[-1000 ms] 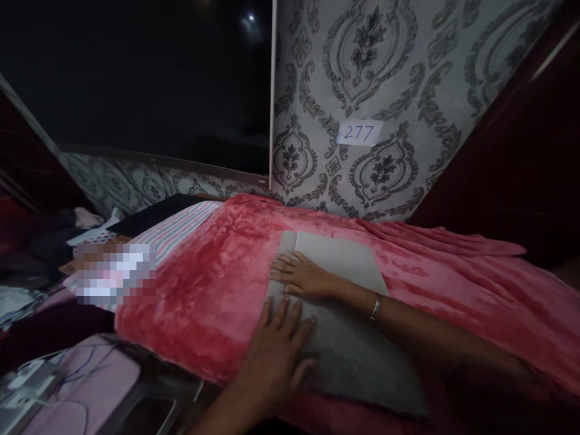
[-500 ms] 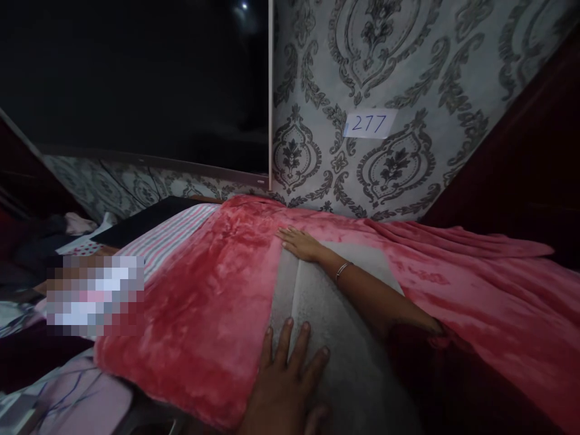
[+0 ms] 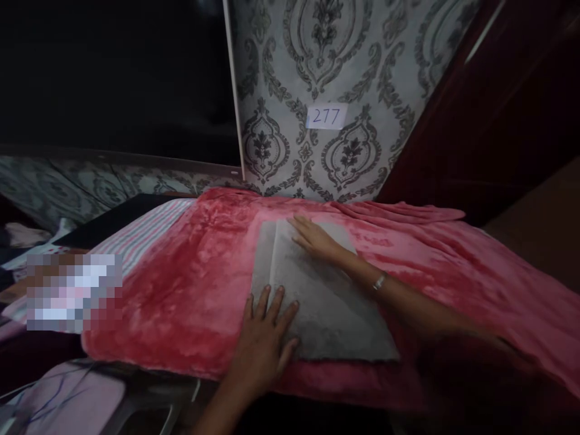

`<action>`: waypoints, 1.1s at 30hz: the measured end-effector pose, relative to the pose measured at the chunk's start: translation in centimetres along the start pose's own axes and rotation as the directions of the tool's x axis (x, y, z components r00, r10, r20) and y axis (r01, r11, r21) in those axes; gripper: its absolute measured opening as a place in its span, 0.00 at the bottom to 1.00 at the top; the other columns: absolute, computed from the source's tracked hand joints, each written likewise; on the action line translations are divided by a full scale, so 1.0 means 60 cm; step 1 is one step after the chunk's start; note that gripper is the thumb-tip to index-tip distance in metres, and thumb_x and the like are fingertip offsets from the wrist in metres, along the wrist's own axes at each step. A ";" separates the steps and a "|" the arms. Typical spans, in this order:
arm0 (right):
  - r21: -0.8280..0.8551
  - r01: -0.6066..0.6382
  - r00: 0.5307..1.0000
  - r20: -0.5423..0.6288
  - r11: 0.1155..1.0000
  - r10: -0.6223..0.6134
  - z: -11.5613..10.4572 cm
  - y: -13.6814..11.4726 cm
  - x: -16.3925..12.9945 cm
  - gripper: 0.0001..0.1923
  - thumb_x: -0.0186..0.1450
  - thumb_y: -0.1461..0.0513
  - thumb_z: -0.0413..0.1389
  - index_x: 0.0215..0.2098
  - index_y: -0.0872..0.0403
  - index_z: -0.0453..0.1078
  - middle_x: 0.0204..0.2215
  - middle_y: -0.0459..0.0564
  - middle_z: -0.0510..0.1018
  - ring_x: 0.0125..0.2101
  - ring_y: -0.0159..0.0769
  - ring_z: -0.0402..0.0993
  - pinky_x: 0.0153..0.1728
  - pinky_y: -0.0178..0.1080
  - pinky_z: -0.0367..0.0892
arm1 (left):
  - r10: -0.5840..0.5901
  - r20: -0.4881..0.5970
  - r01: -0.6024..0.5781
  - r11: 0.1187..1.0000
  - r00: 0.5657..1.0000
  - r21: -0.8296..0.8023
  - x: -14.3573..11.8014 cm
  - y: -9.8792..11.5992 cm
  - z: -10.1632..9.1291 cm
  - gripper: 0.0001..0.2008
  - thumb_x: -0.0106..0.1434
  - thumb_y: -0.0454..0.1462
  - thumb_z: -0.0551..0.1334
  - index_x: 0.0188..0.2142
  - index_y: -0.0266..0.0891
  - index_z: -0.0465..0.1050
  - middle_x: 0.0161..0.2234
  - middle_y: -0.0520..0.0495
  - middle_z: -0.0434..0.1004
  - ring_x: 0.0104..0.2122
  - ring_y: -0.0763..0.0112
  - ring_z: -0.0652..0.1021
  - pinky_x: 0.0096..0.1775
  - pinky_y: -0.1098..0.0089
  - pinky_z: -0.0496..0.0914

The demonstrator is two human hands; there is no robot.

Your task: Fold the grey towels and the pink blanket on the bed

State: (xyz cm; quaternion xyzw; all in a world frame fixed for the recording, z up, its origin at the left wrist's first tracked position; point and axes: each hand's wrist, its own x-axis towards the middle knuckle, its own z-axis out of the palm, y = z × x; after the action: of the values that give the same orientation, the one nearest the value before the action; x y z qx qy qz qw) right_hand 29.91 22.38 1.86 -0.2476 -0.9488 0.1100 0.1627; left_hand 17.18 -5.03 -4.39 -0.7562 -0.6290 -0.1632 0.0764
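Note:
A flat grey cloth, towel-like with a pale line along its left side [image 3: 326, 302], is spread on a red and pink plush blanket [image 3: 181, 290]. Near its front left edge rests my left hand [image 3: 267, 332], palm down with the fingers spread. Toward the far end, my right hand [image 3: 313, 237] lies flat on the cloth, fingers stretched out, with a bracelet [image 3: 379, 281] on that wrist. Neither hand grips anything. My right forearm reaches over the cloth's right side and hides part of it.
Under the blanket's left side, a striped cloth [image 3: 145, 232] shows. A large dark screen [image 3: 113, 84] and a paper marked 277 [image 3: 327, 116] are on the patterned wall. A pink-topped seat [image 3: 77, 399] stands front left. Part of the left side is pixelated.
My right hand has slid off the cloth's far left corner and onto its far middle. The left hand still lies near the front left edge. The view has shifted, exposing the cloth's front edge.

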 end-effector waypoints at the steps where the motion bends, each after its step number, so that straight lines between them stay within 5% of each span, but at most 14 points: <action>1: -0.021 -0.016 0.999 0.042 1.000 0.017 -0.003 -0.004 -0.041 0.37 0.75 0.43 0.39 0.75 0.53 0.47 0.73 0.60 0.47 0.72 0.52 0.42 0.67 0.60 0.48 | 0.005 -0.010 -0.005 1.000 1.000 0.004 0.001 0.000 0.001 0.31 0.67 0.42 0.62 0.68 0.52 0.60 0.72 0.44 0.53 0.69 0.43 0.56 0.64 0.36 0.55; 4: -0.100 -0.014 0.994 0.103 0.995 0.024 0.003 -0.022 -0.144 0.35 0.75 0.44 0.40 0.75 0.46 0.46 0.74 0.55 0.41 0.72 0.54 0.35 0.66 0.66 0.46 | 0.007 -0.026 -0.006 1.000 1.000 0.019 0.003 0.000 0.003 0.29 0.67 0.43 0.62 0.67 0.51 0.63 0.71 0.43 0.56 0.69 0.42 0.58 0.63 0.36 0.56; 7: -0.156 0.028 0.991 0.137 0.987 -0.006 0.020 -0.043 -0.196 0.33 0.75 0.44 0.40 0.74 0.43 0.48 0.74 0.52 0.42 0.73 0.52 0.32 0.67 0.67 0.41 | -0.006 -0.015 0.006 1.000 1.000 0.023 0.004 0.002 0.000 0.28 0.68 0.43 0.61 0.67 0.51 0.64 0.70 0.44 0.57 0.68 0.43 0.59 0.63 0.37 0.57; 15: -0.185 0.004 0.990 0.141 0.983 0.022 0.025 -0.028 -0.185 0.31 0.76 0.46 0.40 0.74 0.43 0.48 0.74 0.48 0.44 0.73 0.48 0.36 0.68 0.62 0.39 | -0.020 0.023 0.019 1.000 1.000 0.019 0.007 0.000 -0.007 0.27 0.70 0.44 0.59 0.67 0.51 0.64 0.70 0.44 0.57 0.69 0.44 0.58 0.64 0.38 0.56; 18: -0.202 -0.160 0.976 0.116 0.966 0.186 0.008 0.012 -0.164 0.31 0.76 0.47 0.41 0.74 0.43 0.48 0.74 0.48 0.45 0.72 0.48 0.39 0.68 0.61 0.43 | -0.015 0.047 0.014 1.000 0.999 0.023 0.008 -0.003 -0.008 0.27 0.70 0.44 0.58 0.67 0.51 0.63 0.70 0.44 0.57 0.69 0.44 0.58 0.64 0.37 0.56; 22: -0.148 -0.455 0.880 0.080 0.878 0.469 -0.020 0.058 -0.156 0.30 0.76 0.49 0.36 0.74 0.44 0.47 0.74 0.48 0.45 0.72 0.48 0.40 0.67 0.61 0.48 | -0.020 0.062 0.018 0.999 0.998 0.032 0.011 -0.002 -0.012 0.26 0.70 0.44 0.57 0.67 0.50 0.63 0.70 0.43 0.57 0.69 0.43 0.58 0.64 0.37 0.56; 26: -0.158 -0.560 0.819 0.040 0.813 0.572 -0.034 0.049 -0.185 0.32 0.76 0.50 0.37 0.75 0.50 0.47 0.74 0.56 0.42 0.72 0.55 0.38 0.65 0.66 0.48 | -0.029 0.074 0.027 0.999 0.997 0.023 0.014 -0.001 -0.014 0.26 0.71 0.45 0.57 0.67 0.49 0.64 0.70 0.42 0.57 0.69 0.43 0.58 0.64 0.37 0.56; 28: -0.174 -0.505 0.858 0.003 0.845 0.514 -0.026 0.015 -0.213 0.33 0.76 0.49 0.39 0.75 0.49 0.46 0.74 0.56 0.42 0.72 0.56 0.38 0.65 0.66 0.47 | -0.023 0.069 0.023 1.000 0.997 0.007 0.015 -0.003 -0.014 0.26 0.71 0.45 0.56 0.67 0.49 0.64 0.70 0.42 0.57 0.69 0.43 0.58 0.63 0.37 0.56; 31: -0.200 -0.266 0.962 0.013 0.943 0.274 0.002 -0.055 -0.263 0.33 0.74 0.46 0.44 0.74 0.43 0.48 0.74 0.51 0.43 0.72 0.54 0.36 0.66 0.65 0.45 | -0.013 0.049 0.014 1.000 0.999 -0.005 0.015 -0.005 -0.011 0.26 0.71 0.46 0.56 0.67 0.50 0.63 0.70 0.43 0.58 0.69 0.44 0.58 0.64 0.37 0.56; 33: -0.203 -0.153 0.983 0.072 0.967 0.171 0.022 -0.096 -0.295 0.32 0.74 0.46 0.45 0.73 0.41 0.50 0.74 0.49 0.45 0.72 0.53 0.37 0.67 0.65 0.44 | -0.010 0.040 0.010 1.000 0.999 -0.002 0.014 -0.006 -0.010 0.26 0.71 0.46 0.56 0.67 0.50 0.63 0.70 0.43 0.58 0.69 0.45 0.58 0.64 0.37 0.56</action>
State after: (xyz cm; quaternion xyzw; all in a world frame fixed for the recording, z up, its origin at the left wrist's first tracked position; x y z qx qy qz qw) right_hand 41.50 8.36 -2.19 -0.3341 -0.9378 0.0396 0.0855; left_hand 16.90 -4.35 -3.59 -0.7561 -0.6342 -0.1490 0.0621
